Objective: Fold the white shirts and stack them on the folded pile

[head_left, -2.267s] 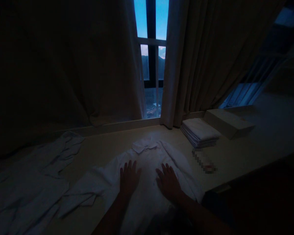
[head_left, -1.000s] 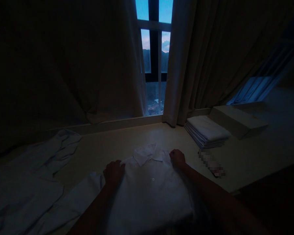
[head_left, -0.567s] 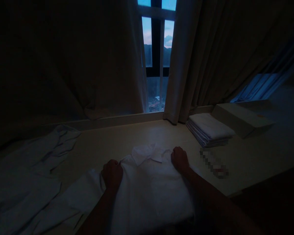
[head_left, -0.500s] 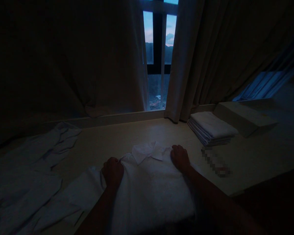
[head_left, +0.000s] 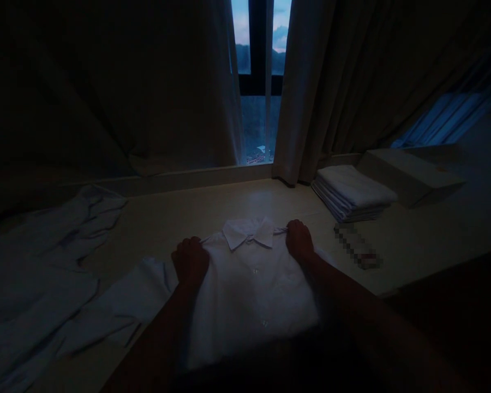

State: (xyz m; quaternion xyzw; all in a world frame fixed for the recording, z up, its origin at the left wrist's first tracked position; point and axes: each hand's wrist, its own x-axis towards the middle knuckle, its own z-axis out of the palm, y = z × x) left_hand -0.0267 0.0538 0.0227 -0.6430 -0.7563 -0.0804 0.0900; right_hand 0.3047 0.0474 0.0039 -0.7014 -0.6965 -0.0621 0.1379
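Note:
A white collared shirt (head_left: 251, 295) lies front up on the pale surface before me, its collar at the far end and buttons down the middle. My left hand (head_left: 191, 261) is closed on the shirt's left shoulder as I see it. At the opposite shoulder, my right hand (head_left: 299, 240) grips the cloth too. Between the hands the shoulder line looks pulled taut. The lower end of the shirt fades into darkness near my body.
More white garments (head_left: 36, 278) lie loosely spread at the left. On the right are a stack of folded white cloth (head_left: 354, 188), a pale box (head_left: 413, 172) and a blurred-out item (head_left: 358, 246). Curtains (head_left: 300, 109) and a window sill (head_left: 196, 177) run behind.
The view has tipped down a little. The collar has gone from bunched to lying evenly, and the shirt's buttoned front now shows. Both hands keep hold of the shoulders.

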